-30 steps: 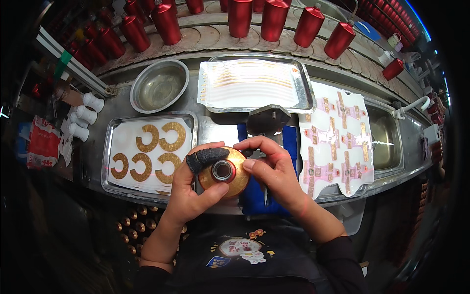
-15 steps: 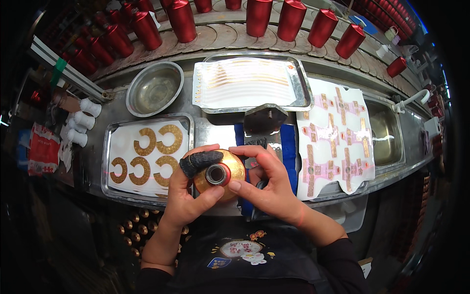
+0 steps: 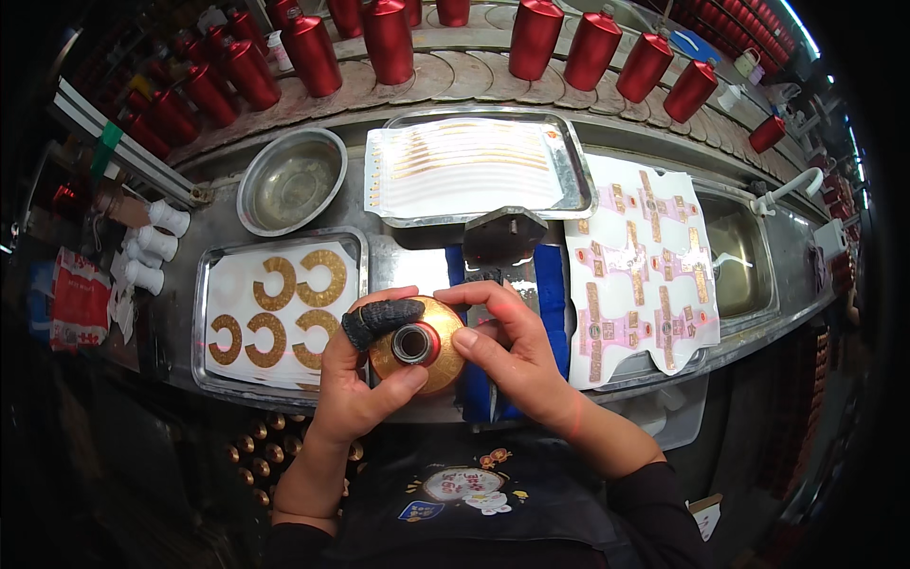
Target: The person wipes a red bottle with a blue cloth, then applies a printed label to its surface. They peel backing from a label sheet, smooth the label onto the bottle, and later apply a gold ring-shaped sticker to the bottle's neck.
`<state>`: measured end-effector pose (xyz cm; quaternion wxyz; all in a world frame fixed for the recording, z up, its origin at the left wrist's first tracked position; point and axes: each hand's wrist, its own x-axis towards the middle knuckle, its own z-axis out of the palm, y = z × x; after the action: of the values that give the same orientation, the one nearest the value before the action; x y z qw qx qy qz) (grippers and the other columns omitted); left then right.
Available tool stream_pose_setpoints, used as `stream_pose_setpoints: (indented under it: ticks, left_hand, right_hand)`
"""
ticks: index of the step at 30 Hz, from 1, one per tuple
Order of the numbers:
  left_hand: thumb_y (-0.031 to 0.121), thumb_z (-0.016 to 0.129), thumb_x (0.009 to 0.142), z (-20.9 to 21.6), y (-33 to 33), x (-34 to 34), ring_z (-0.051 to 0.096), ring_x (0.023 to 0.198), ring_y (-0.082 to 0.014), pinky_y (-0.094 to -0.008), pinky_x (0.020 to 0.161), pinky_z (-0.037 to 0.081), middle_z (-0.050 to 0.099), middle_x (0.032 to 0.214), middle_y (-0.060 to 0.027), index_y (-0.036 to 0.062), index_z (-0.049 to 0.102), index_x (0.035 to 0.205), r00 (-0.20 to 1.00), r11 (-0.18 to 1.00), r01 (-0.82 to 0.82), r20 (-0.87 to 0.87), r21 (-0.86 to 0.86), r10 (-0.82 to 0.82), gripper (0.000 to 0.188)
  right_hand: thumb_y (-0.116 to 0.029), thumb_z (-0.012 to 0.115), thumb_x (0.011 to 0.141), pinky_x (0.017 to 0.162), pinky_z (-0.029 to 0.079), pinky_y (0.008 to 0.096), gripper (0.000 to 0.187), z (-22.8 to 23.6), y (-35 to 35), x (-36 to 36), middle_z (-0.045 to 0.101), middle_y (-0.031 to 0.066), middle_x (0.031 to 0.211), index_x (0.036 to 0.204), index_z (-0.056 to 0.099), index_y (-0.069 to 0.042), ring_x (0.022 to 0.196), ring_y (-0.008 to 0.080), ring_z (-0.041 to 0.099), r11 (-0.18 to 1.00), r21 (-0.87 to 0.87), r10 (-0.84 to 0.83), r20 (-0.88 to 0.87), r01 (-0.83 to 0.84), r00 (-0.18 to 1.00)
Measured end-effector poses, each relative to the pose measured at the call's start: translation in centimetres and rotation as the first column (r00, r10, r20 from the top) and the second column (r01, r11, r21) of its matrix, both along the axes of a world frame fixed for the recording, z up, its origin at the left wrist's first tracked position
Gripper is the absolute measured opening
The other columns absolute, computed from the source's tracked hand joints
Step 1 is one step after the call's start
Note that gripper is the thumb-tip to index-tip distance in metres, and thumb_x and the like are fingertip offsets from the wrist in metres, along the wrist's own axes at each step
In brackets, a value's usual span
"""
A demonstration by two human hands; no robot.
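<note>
Both hands pinch gold-topped bottle at 6 o'clock: left grip, right grip | collar decal apparently on | five gold decals unused at 9 o'clock

Glossy gold foil on the bottle top; shiny dented steel bowl and trays; matt paper label sheets; glossy red bottles; dull brushed-metal table.

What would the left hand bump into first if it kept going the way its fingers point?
The left hand points up and rightward; its fingers already touch the round gold-topped object. Past that, probably the blue cloth, though depth is unclear.
</note>
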<state>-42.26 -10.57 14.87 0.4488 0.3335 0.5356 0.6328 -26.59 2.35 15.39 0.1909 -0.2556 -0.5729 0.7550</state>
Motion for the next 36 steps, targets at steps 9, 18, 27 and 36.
stream_pose_setpoints:
  ticks: [9, 18, 27, 36]
  left_hand:
    - [0.007, 0.075, 0.079, 0.0, 0.0, 0.1, 0.057, 0.123, -0.0198, -0.0346, 0.105, 0.045, 0.055, 0.138, -0.0122, 0.0005, 0.056, 0.134, 1.0, 1.0, 0.005, 0.015, 0.014, -0.005, 0.059]
    - [0.009, 0.075, 0.08, 0.1, 0.1, 0.2, 0.057, 0.121, -0.0182, -0.0337, 0.104, 0.045, 0.056, 0.135, -0.0109, 0.0004, 0.054, 0.136, 1.0, 1.0, -0.001, 0.017, 0.014, 0.0, 0.06]
    - [0.009, 0.075, 0.08, 0.2, 0.1, 0.3, 0.058, 0.119, -0.0175, -0.0331, 0.103, 0.045, 0.057, 0.133, -0.0107, 0.0004, 0.054, 0.136, 1.0, 1.0, -0.003, 0.03, 0.006, 0.003, 0.06]
    - [0.006, 0.074, 0.081, 0.2, 0.1, 0.3, 0.057, 0.121, -0.0188, -0.0342, 0.105, 0.045, 0.057, 0.133, -0.0107, 0.0013, 0.054, 0.136, 1.0, 0.999, 0.005, -0.011, 0.035, -0.005, 0.058]
  right_hand:
    - [-0.005, 0.059, 0.096, 0.07, 0.052, 0.0214, 0.036, 0.1, -0.9, 0.4, 0.042, 0.0083, 0.118, 0.132, 0.054, 0.0, 0.082, 0.0066, 0.057, 0.999, 0.04, 0.002, -0.009, -0.002, 1.0]
    - [-0.009, 0.058, 0.098, 0.071, 0.052, 0.0213, 0.031, -0.5, -0.2, 0.1, 0.046, 0.0077, 0.114, 0.126, 0.056, 0.002, 0.084, 0.0078, 0.061, 0.997, -0.079, 0.006, -0.079, -0.012, 0.997]
    - [-0.013, 0.064, 0.096, 0.078, 0.05, 0.0214, 0.03, 0.1, -0.2, 0.0, 0.057, 0.0067, 0.112, 0.122, 0.058, -0.001, 0.078, 0.0051, 0.063, 0.998, 0.06, -0.005, -0.025, 0.006, 1.0]
    - [-0.019, 0.063, 0.096, 0.056, 0.04, 0.0174, 0.026, -2.1, 0.5, -0.2, 0.063, 0.0014, 0.089, 0.112, 0.065, 0.001, 0.064, 0.0007, 0.053, 0.994, -0.091, -0.064, -0.013, 0.063, 0.998]
